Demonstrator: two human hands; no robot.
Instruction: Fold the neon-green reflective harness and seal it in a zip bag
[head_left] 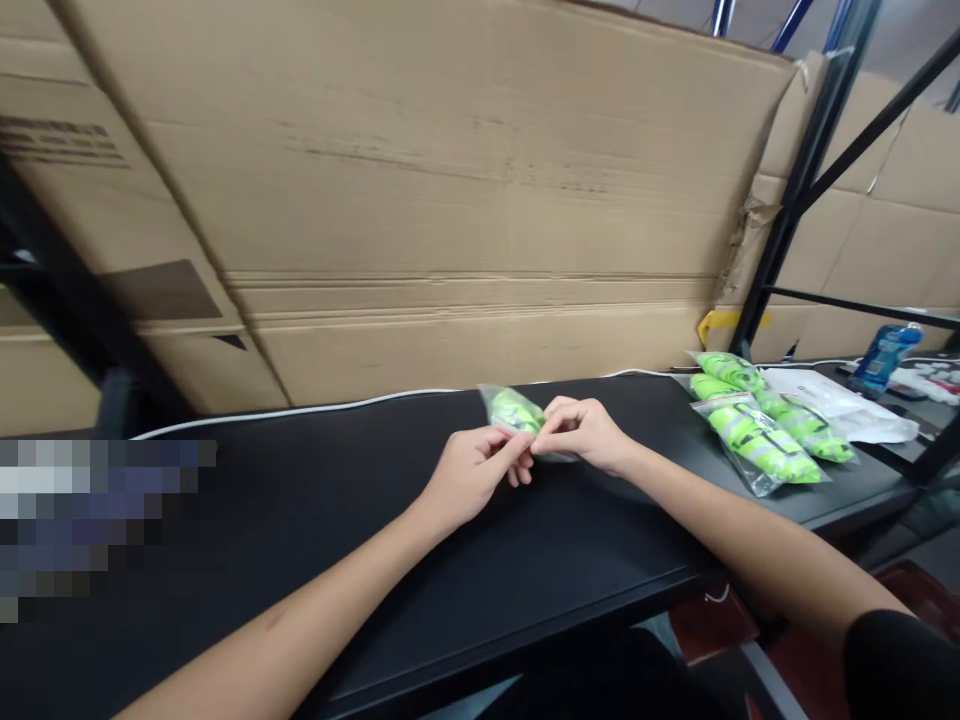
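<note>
A clear plastic bag [516, 408] with something neon yellow-green folded inside is between my hands, over the black tabletop. My left hand [480, 468] pinches the bag's near edge, where a thin reddish strip shows. Close beside it, my right hand [581, 432] pinches the same edge, thumb and index finger together. The fingertips of both hands nearly meet. Part of the bag is hidden behind my fingers.
Several similar bags of neon-green striped material [765, 440] lie to the right on the black table [360, 600]. Past them are a white plastic sheet [832, 400] and a blue bottle [885, 360]. Cardboard [480, 180] walls the back, with a white cable [360, 402] along its foot.
</note>
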